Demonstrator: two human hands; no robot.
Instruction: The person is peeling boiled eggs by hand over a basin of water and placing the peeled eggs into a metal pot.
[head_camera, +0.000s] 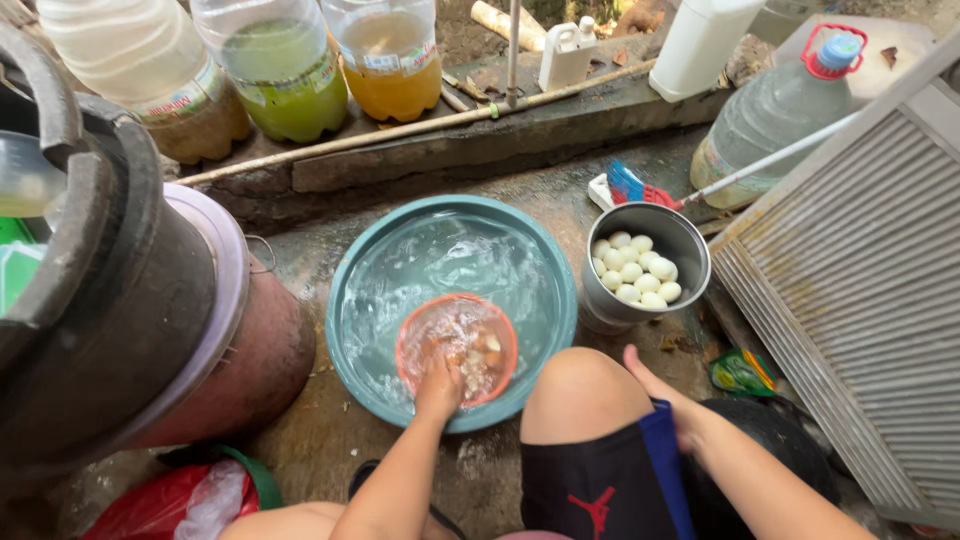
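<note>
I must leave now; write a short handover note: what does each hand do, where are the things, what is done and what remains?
Left hand: reaching into the small orange plastic bowl, which sits in the water of the big teal plastic basin; whether it grips anything cannot be seen.
Right hand: open, resting beside the bare knee, holding nothing.
Done: the grey metal pot holds many white peeled eggs.
Left: brownish pieces remain in the orange bowl.

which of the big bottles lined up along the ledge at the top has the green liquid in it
The middle bottle of the three at the upper left. Its lower part is filled with green liquid; the bottle to its left holds brownish liquid and the bottle to its right holds orange.
</note>
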